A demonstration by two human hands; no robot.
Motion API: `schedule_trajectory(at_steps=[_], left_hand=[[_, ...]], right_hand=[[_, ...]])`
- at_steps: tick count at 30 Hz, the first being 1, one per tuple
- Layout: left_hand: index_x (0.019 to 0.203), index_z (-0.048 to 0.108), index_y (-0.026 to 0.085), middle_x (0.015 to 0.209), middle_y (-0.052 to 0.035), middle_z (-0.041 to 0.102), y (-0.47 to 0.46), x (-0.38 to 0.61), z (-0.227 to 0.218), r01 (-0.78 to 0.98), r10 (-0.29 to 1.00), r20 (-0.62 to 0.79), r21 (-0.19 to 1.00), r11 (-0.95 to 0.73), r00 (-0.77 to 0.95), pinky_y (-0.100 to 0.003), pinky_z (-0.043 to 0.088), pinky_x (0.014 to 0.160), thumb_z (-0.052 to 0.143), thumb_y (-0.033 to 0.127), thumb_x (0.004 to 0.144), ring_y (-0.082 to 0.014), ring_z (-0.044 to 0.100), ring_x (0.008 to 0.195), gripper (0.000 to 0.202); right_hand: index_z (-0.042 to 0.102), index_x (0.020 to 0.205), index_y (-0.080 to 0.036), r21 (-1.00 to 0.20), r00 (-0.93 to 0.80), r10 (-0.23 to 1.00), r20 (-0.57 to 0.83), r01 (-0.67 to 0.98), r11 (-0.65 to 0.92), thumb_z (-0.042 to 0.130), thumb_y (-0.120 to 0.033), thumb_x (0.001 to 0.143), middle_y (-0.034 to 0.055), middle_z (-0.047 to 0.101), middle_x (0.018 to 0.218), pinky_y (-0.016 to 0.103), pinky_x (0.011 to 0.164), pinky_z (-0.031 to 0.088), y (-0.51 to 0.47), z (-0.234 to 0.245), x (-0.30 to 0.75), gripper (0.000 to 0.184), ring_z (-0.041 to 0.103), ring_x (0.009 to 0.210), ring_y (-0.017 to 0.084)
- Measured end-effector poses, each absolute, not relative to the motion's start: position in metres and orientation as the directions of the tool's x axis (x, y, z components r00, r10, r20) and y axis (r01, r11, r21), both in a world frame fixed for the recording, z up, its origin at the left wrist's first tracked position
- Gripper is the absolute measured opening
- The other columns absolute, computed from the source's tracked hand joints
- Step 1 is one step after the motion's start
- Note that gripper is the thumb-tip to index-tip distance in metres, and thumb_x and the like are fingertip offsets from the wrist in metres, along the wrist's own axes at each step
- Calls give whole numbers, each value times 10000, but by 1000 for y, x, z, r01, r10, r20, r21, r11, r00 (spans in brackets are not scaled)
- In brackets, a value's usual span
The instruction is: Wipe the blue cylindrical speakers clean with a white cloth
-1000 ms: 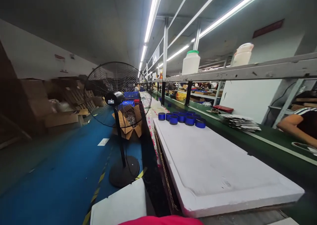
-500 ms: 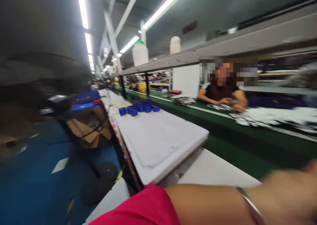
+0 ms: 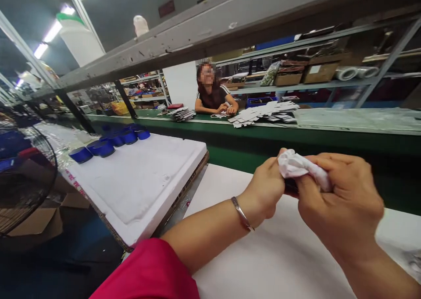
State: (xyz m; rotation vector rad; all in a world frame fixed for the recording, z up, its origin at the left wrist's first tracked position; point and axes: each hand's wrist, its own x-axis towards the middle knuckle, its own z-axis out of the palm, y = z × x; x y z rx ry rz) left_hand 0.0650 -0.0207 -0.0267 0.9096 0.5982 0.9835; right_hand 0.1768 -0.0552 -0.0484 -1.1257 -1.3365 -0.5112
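Observation:
My right hand (image 3: pixel 348 198) is closed on a crumpled white cloth (image 3: pixel 297 165), thumb below and fingers above. Beside it my left hand (image 3: pixel 265 189), with a metal bangle on the wrist, is closed around a small dark object (image 3: pixel 291 186). That object is mostly hidden by the cloth and my fingers, so its kind cannot be made out. The cloth rests against it and touches the left hand's fingertips. Both hands are above a white work surface (image 3: pixel 272 255).
On the left, a white foam board (image 3: pixel 141 180) carries several blue round pieces (image 3: pixel 101 147). Beyond runs a green conveyor belt (image 3: pixel 237 152). Across it a person (image 3: pixel 213 93) sits by piles of white pieces (image 3: pixel 263 113). A fan (image 3: pixel 29 176) stands at left; a shelf beam (image 3: pixel 164 49) crosses overhead.
My view has swung to the right, and the picture is sharper. Both hands are now in view with the cloth; before, only a blurred left forearm and hand showed at the lower right.

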Motion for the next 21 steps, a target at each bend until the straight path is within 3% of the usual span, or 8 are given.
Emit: schedule_trajectory(at_steps=[3, 6, 9, 11, 14, 18, 21], left_hand=[[1003, 706, 175, 890, -42, 683, -23, 63, -23, -401, 916, -56, 887, 229, 398, -251, 518, 616, 741, 691, 1070, -175, 652, 742, 521], [1138, 745, 166, 968, -72, 739, -20, 53, -7, -443, 928, -29, 873, 205, 373, -263, 542, 625, 610, 587, 1168, -189, 712, 733, 443], [1134, 752, 151, 953, -80, 742, -17, 45, 3, -431, 927, -78, 869, 243, 366, -274, 561, 642, 571, 527, 1203, -190, 715, 715, 423], [1090, 750, 144, 921, -82, 738, -16, 44, 4, -404, 918, -123, 870, 283, 378, -275, 559, 635, 580, 521, 1206, -189, 709, 698, 430], [1088, 761, 141, 921, -85, 751, -12, 43, 4, -413, 918, -133, 862, 292, 373, -269, 563, 635, 593, 529, 1206, -190, 726, 700, 439], [1128, 789, 129, 917, -93, 757, -8, 33, 13, -452, 937, -145, 845, 285, 319, -260, 583, 644, 588, 623, 1194, -206, 762, 740, 537], [1192, 803, 128, 927, -92, 757, -7, 22, 22, -475, 944, -92, 846, 242, 317, -228, 578, 626, 569, 690, 1187, -215, 799, 806, 609]], right_hand=[[810, 848, -283, -689, 564, 404, 720, 648, 325, 758, -491, 759, 90, 759, 921, 480, 805, 581, -50, -42, 184, 233, 716, 919, 324], [823, 837, -248, -906, 742, 522, 422, 371, 204, 844, -552, 602, 90, 698, 808, 446, 607, 491, -47, -38, 203, 384, 623, 730, 292], [821, 965, -236, -960, 762, 593, 262, 145, 238, 950, -644, 564, 86, 698, 862, 351, 490, 423, -45, -33, 213, 586, 604, 702, 248], [769, 959, -250, -958, 746, 633, 206, 22, 287, 970, -645, 504, 84, 699, 938, 308, 497, 466, -44, -29, 215, 635, 641, 784, 241], [719, 879, -234, -954, 689, 709, 150, -88, 287, 971, -524, 400, 90, 696, 1006, 278, 578, 580, -42, -22, 217, 615, 675, 889, 240], [730, 862, -207, -984, 588, 805, 78, -84, 156, 944, -400, 410, 100, 698, 1054, 256, 623, 614, -49, -13, 220, 536, 676, 912, 225], [674, 835, -235, -999, 487, 872, 47, 31, 36, 937, -470, 448, 82, 667, 966, 285, 598, 595, -59, -14, 218, 523, 638, 802, 205]])
